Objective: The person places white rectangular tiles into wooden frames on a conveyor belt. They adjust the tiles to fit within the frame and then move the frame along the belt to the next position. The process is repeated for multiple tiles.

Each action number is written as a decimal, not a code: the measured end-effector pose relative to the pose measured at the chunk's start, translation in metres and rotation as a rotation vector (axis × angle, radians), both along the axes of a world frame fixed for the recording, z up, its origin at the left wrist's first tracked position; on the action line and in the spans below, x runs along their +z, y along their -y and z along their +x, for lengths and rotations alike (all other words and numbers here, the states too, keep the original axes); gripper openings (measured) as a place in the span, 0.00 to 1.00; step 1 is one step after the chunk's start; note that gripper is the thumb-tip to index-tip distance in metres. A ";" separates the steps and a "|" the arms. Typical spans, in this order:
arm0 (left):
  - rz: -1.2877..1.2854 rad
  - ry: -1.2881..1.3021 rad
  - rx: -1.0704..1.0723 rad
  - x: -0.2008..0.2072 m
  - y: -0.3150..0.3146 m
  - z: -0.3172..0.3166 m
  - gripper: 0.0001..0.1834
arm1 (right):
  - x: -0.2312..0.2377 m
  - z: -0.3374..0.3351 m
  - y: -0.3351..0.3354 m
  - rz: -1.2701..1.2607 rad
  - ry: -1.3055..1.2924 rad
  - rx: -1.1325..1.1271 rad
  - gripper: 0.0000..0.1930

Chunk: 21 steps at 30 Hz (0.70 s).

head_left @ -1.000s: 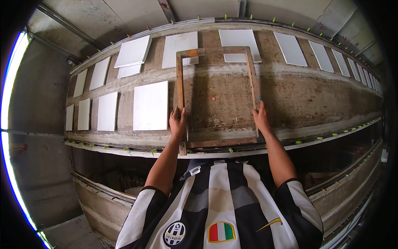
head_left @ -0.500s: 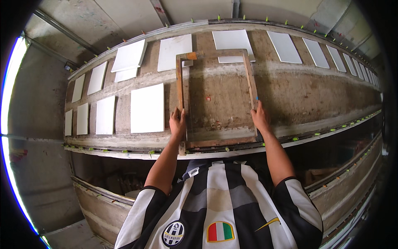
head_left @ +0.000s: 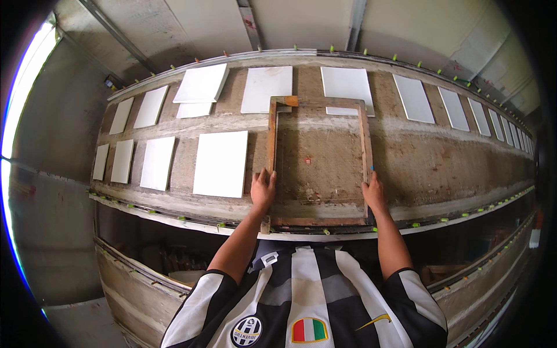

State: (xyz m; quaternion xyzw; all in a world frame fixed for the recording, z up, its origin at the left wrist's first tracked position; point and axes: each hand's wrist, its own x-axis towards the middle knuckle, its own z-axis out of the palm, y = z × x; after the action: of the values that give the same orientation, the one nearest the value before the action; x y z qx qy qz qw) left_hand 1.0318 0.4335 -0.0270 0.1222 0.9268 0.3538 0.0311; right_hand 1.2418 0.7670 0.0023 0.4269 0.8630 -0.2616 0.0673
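Observation:
A rectangular wooden frame (head_left: 271,139) with a see-through middle lies over the long brown-stained table, its near bar along the table's front edge. Orange-brown tape or wood shows at its far left corner. My left hand (head_left: 263,188) grips the left bar, fingers wrapped round it. On the opposite bar, my right hand (head_left: 373,190) is closed near a small blue mark. The far bar crosses over the lower part of a white sheet (head_left: 346,84). Inside the frame a small red mark (head_left: 307,160) shows; whether it is on the table I cannot tell.
Several white sheets lie in rows on the table (head_left: 429,162); a large white sheet (head_left: 220,164) sits left of the frame. Green clips (head_left: 416,225) line the table's rails. Behind me stands another long table (head_left: 136,290). Bright light enters at the far left.
The whole view has shifted, so the table, sheets and frame appear lower and farther right. Both hands keep their hold, and the frame stays in about the same place on the table.

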 end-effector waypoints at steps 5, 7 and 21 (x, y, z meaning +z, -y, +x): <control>0.038 0.039 0.003 0.017 0.003 -0.002 0.32 | 0.037 -0.037 0.023 0.115 -0.013 -0.034 0.40; 0.080 0.030 0.015 0.021 0.011 -0.012 0.31 | 0.031 -0.065 0.032 0.158 -0.170 0.066 0.40; 0.557 0.192 0.291 0.033 0.083 -0.230 0.28 | -0.037 -0.484 0.282 -0.583 -0.658 0.196 0.28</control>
State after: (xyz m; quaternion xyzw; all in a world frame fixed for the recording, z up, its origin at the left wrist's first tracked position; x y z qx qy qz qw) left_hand 0.8020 0.3500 0.0059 -0.0418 0.7950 0.6042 0.0328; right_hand 0.7578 0.4852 -0.0352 0.2002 0.7650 -0.6082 -0.0688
